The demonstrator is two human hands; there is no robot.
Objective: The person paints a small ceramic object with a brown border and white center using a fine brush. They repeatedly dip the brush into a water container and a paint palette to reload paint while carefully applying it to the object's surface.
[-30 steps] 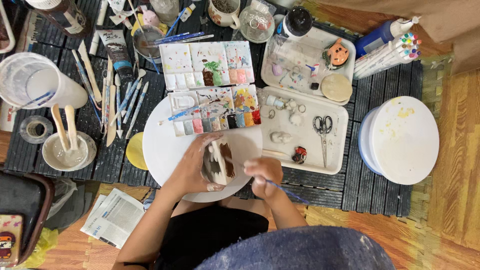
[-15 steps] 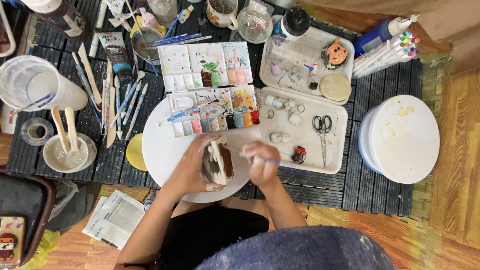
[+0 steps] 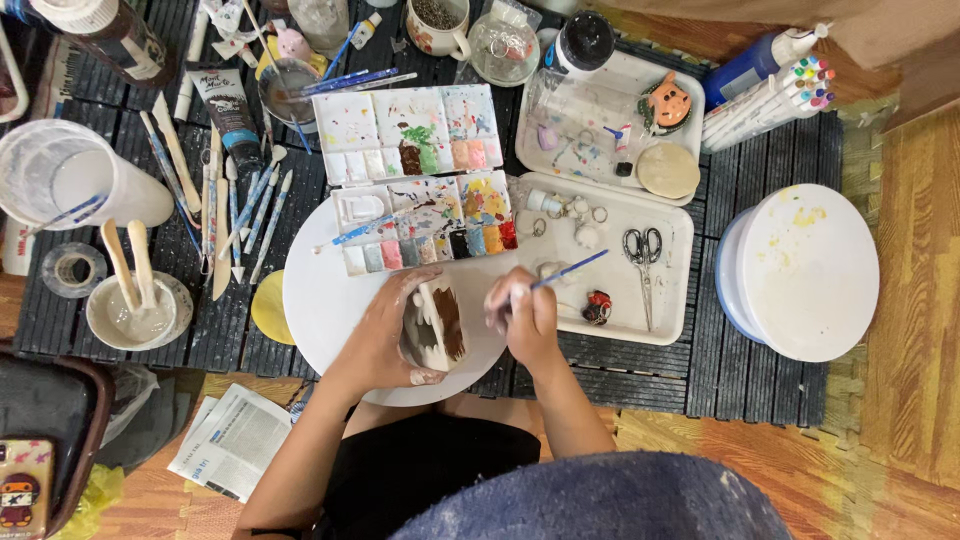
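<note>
My left hand (image 3: 385, 335) is cupped around a small white clay piece (image 3: 435, 325), holding it just above the near edge of a round white board (image 3: 320, 300) on the floor mat. The piece looks partly painted: dark brown covers its right side and top, while jagged white patches remain on its left and lower part, so I judge the colouring to be under way, with bare areas left to fill. My right hand (image 3: 525, 320) is closed around a thin brush with a blue handle (image 3: 570, 270), pinched near its tip, which points toward the piece; the bristles are hidden behind my fingers, so I cannot tell whether they touch it.

Just beyond my hands, on the far part of the board, lie two white paint trays (image 3: 425, 225) with many small wells. The nearer one holds greys, pinks, black, blue and red; the farther one holds green, brown and peach. Another blue brush (image 3: 355, 233) rests across the nearer tray.

To the right sit two shallow white trays (image 3: 660, 320). The nearer one carries scissors (image 3: 642, 250) and a small red and black figure (image 3: 597, 307).

To the left, a bowl (image 3: 135, 315) holds two wooden sticks, and a row of brushes and modelling tools (image 3: 235, 215) lies on the mat.

Farther right stands a stack of round white boards (image 3: 800, 275), and beyond it a bundle of coloured markers (image 3: 770, 100).
</note>
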